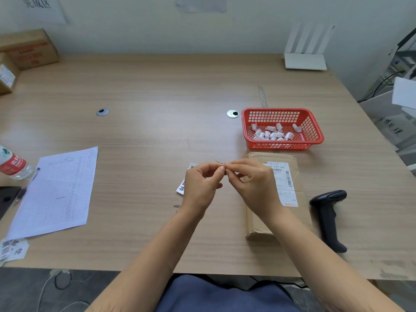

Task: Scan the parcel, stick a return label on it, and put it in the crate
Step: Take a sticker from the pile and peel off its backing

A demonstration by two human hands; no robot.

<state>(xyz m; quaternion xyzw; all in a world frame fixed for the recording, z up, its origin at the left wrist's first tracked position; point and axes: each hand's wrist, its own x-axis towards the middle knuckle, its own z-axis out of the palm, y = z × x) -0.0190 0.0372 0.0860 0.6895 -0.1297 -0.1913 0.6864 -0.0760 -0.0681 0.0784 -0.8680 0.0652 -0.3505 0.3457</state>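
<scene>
A flat brown cardboard parcel (297,212) with a white shipping label lies on the table to the right of centre. My left hand (201,188) holds a white return label (181,188) with black characters; most of it is hidden behind the hand. My right hand (252,185) meets the left at the fingertips and pinches a thin edge of the label, above the parcel's left side. A black handheld scanner (327,212) lies to the right of the parcel. The red plastic crate (315,124), behind the parcel, holds several small white pieces.
A lined paper form (56,192) and a pen lie at the left, with a water bottle (12,164) beside them. More labels (12,248) sit at the near-left table edge. Cardboard boxes (29,48) stand at the far left, a white router (305,60) at the back right.
</scene>
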